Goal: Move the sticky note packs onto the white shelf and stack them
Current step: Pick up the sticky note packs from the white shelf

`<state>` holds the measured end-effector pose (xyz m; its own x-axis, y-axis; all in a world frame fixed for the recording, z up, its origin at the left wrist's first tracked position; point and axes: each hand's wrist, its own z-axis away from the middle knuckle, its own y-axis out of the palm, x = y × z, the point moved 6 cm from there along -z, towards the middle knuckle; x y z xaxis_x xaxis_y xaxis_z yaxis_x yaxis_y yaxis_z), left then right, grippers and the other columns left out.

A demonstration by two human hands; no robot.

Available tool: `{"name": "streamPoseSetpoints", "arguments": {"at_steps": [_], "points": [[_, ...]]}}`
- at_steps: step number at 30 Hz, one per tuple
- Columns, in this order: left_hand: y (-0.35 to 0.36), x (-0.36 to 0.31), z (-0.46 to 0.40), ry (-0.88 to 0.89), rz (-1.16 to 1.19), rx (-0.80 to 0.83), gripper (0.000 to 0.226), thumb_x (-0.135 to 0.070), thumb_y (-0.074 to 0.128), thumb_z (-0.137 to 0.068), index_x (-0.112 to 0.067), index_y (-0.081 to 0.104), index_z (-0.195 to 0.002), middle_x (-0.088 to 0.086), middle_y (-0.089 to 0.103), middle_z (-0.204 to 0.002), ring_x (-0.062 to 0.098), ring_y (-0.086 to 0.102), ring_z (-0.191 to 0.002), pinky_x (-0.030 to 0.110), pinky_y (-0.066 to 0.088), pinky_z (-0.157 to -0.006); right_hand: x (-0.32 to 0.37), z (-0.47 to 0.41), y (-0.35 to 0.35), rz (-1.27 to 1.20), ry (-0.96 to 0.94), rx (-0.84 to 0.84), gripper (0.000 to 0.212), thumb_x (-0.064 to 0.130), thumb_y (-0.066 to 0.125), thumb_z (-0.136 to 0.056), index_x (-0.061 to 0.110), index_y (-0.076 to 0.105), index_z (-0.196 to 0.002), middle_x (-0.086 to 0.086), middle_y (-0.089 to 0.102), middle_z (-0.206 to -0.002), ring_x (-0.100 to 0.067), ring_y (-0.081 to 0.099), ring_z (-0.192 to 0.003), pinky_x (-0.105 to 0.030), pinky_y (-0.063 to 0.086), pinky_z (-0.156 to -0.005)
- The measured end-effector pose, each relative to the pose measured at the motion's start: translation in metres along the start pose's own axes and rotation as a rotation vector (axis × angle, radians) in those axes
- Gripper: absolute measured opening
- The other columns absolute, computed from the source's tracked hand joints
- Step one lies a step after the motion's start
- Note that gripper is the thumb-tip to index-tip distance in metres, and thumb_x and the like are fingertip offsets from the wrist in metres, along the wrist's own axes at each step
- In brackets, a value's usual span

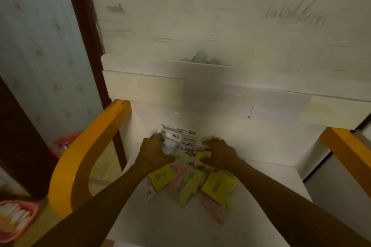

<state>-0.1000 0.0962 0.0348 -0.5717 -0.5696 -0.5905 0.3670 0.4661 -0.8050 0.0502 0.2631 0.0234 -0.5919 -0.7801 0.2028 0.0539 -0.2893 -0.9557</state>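
Several sticky note packs (190, 182), yellow and pink, lie in a loose heap on a white seat-like surface (160, 218) between two yellow armrests. Behind the heap, more packs lie with their white labelled backs (185, 138) up. My left hand (153, 154) is closed around a pale blue and white pack (168, 145) at the heap's back left. A yellow pack (203, 158) is held in my right hand (219, 155) at the back right. The white shelf (200, 74) runs across just above and behind the heap, bare where visible.
Yellow armrests stand at the left (80, 158) and right (349, 150). A dark wooden post (84, 26) rises at the left. A pink basket (17, 218) sits at the lower left, with a red basket (62, 144) beyond the left armrest. Patterned wall fills the background.
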Motion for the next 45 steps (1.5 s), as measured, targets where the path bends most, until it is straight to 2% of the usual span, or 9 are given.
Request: {"name": "streamPoseSetpoints", "arguments": {"at_steps": [6, 14, 19, 23, 27, 30, 33, 38, 45], "points": [[-0.013, 0.034, 0.022, -0.046, -0.030, 0.031, 0.078, -0.034, 0.089, -0.051, -0.018, 0.047, -0.115, 0.001, 0.050, -0.114, 0.017, 0.046, -0.101, 0.027, 0.047, -0.076, 0.002, -0.015, 0.025, 0.051, -0.041, 0.166, 0.087, 0.062, 0.065, -0.079, 0.033, 0.024, -0.151, -0.009, 0.020, -0.159, -0.030, 0.017, -0.146, -0.046, 0.027, -0.116], [-0.020, 0.063, 0.041, -0.060, -0.009, -0.010, 0.068, -0.031, 0.088, -0.056, -0.024, 0.040, -0.104, -0.006, 0.042, -0.106, 0.017, 0.050, -0.099, 0.027, 0.053, -0.078, 0.003, -0.020, 0.033, 0.077, -0.062, 0.189, 0.072, 0.049, 0.062, -0.088, 0.020, 0.033, -0.148, -0.007, 0.033, -0.153, -0.027, 0.024, -0.143, -0.033, 0.016, -0.116], [-0.017, 0.067, 0.040, -0.050, -0.013, 0.008, 0.070, -0.035, 0.087, -0.056, -0.027, 0.039, -0.106, -0.008, 0.041, -0.108, 0.014, 0.049, -0.101, 0.026, 0.054, -0.078, 0.002, -0.025, 0.040, 0.015, -0.025, 0.147, 0.100, 0.086, 0.053, -0.063, 0.029, 0.039, -0.144, -0.011, 0.029, -0.153, -0.032, 0.016, -0.144, -0.044, 0.014, -0.119], [-0.022, 0.069, 0.040, -0.040, -0.016, -0.008, 0.072, -0.038, 0.084, -0.059, -0.023, 0.044, -0.117, -0.003, 0.047, -0.117, 0.014, 0.049, -0.102, 0.025, 0.050, -0.080, 0.008, -0.019, 0.036, -0.012, -0.033, 0.126, 0.095, 0.084, 0.051, -0.067, 0.029, 0.040, -0.143, -0.013, 0.026, -0.154, -0.033, 0.014, -0.145, -0.042, 0.017, -0.117], [-0.025, 0.067, 0.040, -0.034, 0.003, -0.016, 0.081, -0.036, 0.083, -0.062, -0.019, 0.043, -0.131, 0.002, 0.047, -0.130, 0.019, 0.049, -0.113, 0.029, 0.048, -0.089, 0.002, -0.019, 0.039, 0.028, -0.010, 0.122, 0.067, 0.056, 0.051, -0.091, 0.030, 0.031, -0.149, -0.019, 0.015, -0.156, -0.039, 0.011, -0.144, -0.050, 0.024, -0.115], [-0.025, 0.064, 0.041, -0.028, 0.020, -0.010, 0.082, -0.035, 0.084, -0.062, -0.019, 0.045, -0.132, 0.002, 0.046, -0.132, 0.019, 0.049, -0.116, 0.031, 0.049, -0.092, 0.001, -0.017, 0.039, 0.071, -0.006, 0.094, 0.058, 0.045, 0.042, -0.099, 0.030, 0.022, -0.151, -0.022, 0.020, -0.154, -0.042, 0.012, -0.142, -0.052, 0.027, -0.113], [-0.026, 0.058, 0.040, -0.013, 0.024, -0.004, 0.079, -0.033, 0.084, -0.063, -0.019, 0.046, -0.131, 0.002, 0.046, -0.132, 0.018, 0.049, -0.115, 0.030, 0.049, -0.091, 0.000, -0.014, 0.036, 0.079, -0.011, 0.100, 0.061, 0.049, 0.041, -0.098, 0.032, 0.018, -0.152, -0.022, 0.027, -0.151, -0.042, 0.016, -0.140, -0.052, 0.030, -0.111], [-0.031, 0.043, 0.032, 0.048, 0.037, 0.006, 0.077, -0.030, 0.083, -0.064, -0.016, 0.046, -0.130, 0.002, 0.046, -0.130, 0.016, 0.048, -0.111, 0.025, 0.045, -0.088, 0.002, -0.001, 0.018, 0.007, -0.019, 0.097, 0.079, 0.073, 0.041, -0.085, 0.041, 0.011, -0.151, -0.020, 0.017, -0.154, -0.038, 0.019, -0.142, -0.051, 0.029, -0.113], [-0.033, -0.008, 0.015, 0.201, 0.050, 0.019, 0.080, -0.035, 0.085, -0.062, -0.017, 0.047, -0.130, -0.001, 0.046, -0.129, 0.010, 0.049, -0.104, 0.018, 0.041, -0.082, -0.018, 0.031, -0.031, -0.020, -0.028, -0.007, 0.069, 0.062, 0.035, -0.094, 0.040, 0.004, -0.152, -0.018, 0.020, -0.152, -0.035, 0.021, -0.141, -0.047, 0.027, -0.114]]}}
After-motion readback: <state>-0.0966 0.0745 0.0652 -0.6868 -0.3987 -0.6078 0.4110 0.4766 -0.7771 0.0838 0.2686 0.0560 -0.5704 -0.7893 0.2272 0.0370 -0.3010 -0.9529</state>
